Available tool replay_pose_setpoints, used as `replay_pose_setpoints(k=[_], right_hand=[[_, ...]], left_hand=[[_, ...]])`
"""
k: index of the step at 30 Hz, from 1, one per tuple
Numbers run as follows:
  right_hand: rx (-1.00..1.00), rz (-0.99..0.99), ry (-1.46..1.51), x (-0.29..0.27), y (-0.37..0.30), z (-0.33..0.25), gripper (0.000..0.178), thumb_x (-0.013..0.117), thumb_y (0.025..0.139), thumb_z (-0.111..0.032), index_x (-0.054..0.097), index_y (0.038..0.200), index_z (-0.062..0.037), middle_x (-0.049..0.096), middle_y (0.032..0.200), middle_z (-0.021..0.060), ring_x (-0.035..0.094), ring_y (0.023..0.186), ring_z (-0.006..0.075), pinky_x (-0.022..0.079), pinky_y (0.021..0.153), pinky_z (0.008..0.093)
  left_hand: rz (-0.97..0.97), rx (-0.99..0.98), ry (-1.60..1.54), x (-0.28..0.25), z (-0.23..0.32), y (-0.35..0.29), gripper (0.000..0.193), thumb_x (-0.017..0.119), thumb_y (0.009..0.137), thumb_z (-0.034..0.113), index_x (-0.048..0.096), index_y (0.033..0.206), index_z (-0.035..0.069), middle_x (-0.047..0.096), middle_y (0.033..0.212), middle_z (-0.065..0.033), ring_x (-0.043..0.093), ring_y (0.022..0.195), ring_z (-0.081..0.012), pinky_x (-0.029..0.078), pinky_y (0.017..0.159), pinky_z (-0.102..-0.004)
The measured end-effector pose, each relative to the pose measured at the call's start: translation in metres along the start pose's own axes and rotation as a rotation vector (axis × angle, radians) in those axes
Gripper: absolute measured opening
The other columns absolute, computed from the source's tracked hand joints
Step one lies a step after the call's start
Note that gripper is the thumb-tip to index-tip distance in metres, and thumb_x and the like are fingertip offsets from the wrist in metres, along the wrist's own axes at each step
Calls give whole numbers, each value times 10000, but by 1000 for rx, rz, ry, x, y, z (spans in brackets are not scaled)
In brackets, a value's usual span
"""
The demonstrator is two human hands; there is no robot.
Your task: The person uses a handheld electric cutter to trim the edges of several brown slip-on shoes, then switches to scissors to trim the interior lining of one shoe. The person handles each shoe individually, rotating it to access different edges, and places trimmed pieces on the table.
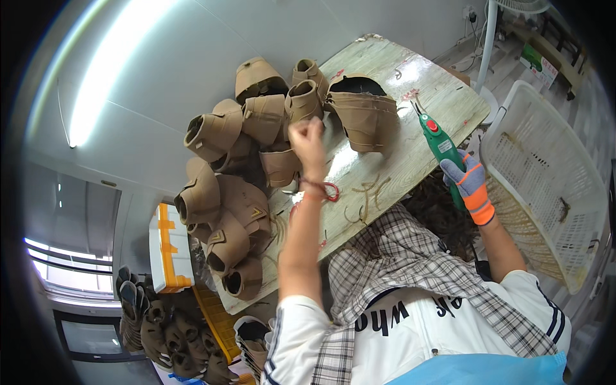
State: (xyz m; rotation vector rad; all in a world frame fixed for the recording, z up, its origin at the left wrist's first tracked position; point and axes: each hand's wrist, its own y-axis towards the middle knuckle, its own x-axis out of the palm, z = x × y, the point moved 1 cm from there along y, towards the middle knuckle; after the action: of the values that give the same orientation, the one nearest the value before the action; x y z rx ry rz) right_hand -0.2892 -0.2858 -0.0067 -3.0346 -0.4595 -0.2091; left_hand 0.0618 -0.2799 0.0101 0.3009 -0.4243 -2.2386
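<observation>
My right hand (467,178), in a grey and orange glove, grips a green handheld electric tool (443,142) with a red button and a thin forked metal tip. The tip points up over the right part of the table. My bare left hand (308,142) is raised over the table with its fingers curled; what they hold, if anything, is hidden. Just beyond those fingers stands a tan shoe upper (303,102). To their right, a larger, slightly blurred tan upper (364,119) stands with its dark opening upward. Red-handled scissors (331,191) lie beside my left wrist.
Several more tan uppers (212,131) are piled along the table's left side. Strips of trimming (369,192) lie on the tabletop (410,160). A white plastic basket (545,141) stands at the right. Below left are a white and yellow box (170,247) and more uppers (176,340).
</observation>
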Motion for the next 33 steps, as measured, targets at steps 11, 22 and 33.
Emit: replay_pose_setpoints(k=[11, 22, 33], right_hand=[[-17, -13, -29, -8, -20, 3, 328, 718, 824, -183, 591, 1049, 20, 608, 752, 4, 500, 569, 49, 406, 513, 203], [-110, -23, -209, -19, -26, 5, 434, 759, 787, -256, 598, 1074, 27, 640, 798, 21, 557, 649, 77, 459, 587, 238], [-636, -261, -629, 17, -48, -20, 548, 819, 655, -335, 637, 1091, -58, 676, 835, 146, 660, 721, 275, 517, 680, 319]], left_hand=[[230, -411, -628, 113, -27, -96, 409, 718, 815, 83, 562, 1186, 10, 604, 1145, -45, 547, 1020, -161, 412, 900, -303], [-335, -385, -709, -49, -2, -99, 375, 618, 884, 79, 528, 1239, -1, 597, 1205, -104, 578, 1100, -232, 489, 899, -398], [-208, -522, -973, -198, 45, -128, 420, 517, 954, 261, 496, 1294, 16, 545, 1300, -113, 489, 1216, -283, 349, 1052, -475]])
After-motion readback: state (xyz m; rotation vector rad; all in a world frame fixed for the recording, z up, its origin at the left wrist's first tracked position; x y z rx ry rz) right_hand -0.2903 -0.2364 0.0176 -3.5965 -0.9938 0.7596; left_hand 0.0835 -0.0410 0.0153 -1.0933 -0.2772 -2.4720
